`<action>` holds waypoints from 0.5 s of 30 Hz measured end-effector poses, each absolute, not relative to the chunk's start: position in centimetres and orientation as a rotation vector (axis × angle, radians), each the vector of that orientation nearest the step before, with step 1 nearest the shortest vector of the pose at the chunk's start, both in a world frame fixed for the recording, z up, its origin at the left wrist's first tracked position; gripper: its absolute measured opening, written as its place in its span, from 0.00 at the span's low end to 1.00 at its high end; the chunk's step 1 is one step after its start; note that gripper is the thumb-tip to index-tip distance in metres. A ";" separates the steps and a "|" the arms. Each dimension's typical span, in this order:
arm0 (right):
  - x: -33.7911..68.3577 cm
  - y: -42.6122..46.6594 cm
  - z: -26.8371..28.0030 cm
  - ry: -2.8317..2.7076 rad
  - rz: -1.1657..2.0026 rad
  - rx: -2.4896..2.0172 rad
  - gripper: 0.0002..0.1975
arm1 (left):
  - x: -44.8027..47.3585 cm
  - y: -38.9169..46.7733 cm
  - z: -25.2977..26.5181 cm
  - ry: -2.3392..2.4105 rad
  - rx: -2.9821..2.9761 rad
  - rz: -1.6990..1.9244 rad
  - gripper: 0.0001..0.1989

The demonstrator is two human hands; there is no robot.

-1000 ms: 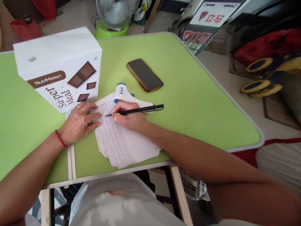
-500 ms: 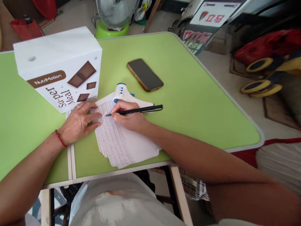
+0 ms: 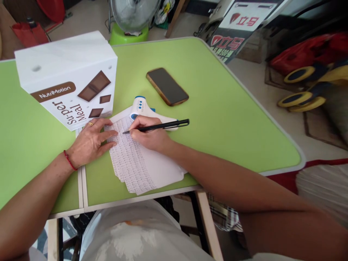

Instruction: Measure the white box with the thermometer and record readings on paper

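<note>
Sheets of paper [image 3: 152, 166], partly covered with rows of handwriting, lie slightly fanned near the table's front edge. My right hand [image 3: 150, 135] grips a black pen [image 3: 165, 125], its tip at the written rows. Spread fingers of my left hand [image 3: 91, 140] rest on the paper's left edge, close below a white NutriMotion box [image 3: 67, 69]. Just beyond my right hand, a white and blue infrared thermometer [image 3: 141, 106] lies partly over the paper's top, its lower part partly hidden by the hand and pen.
A dark phone in a brown case [image 3: 168, 86] lies farther back on the green table [image 3: 231, 127]. Behind the table, a fan [image 3: 134, 14] stands on a green stool [image 3: 129, 36]. Yellow-handled tools [image 3: 299, 87] are at the right, off the table.
The pen tip has shifted very slightly to the right with my right hand. My left hand keeps its place on the paper.
</note>
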State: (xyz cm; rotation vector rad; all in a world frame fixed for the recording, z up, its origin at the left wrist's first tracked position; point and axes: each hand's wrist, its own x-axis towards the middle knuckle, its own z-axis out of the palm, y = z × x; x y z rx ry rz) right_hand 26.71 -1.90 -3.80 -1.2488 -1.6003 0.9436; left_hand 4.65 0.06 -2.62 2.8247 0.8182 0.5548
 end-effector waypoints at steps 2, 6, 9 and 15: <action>26.7 -1.9 -3.8 -1.602 0.943 -1.245 0.03 | 4.6 0.1 -2.6 0.815 2.830 0.556 0.16; 26.7 -1.9 -3.7 -1.613 0.960 -1.250 0.03 | 4.7 0.1 -2.5 0.805 2.830 0.565 0.16; 26.7 -1.9 -3.6 -1.623 0.960 -1.282 0.03 | 4.7 0.1 -2.5 0.801 2.834 0.566 0.16; 26.8 -1.8 -3.6 -1.626 0.948 -1.321 0.03 | 4.7 0.1 -2.5 0.798 2.848 0.568 0.16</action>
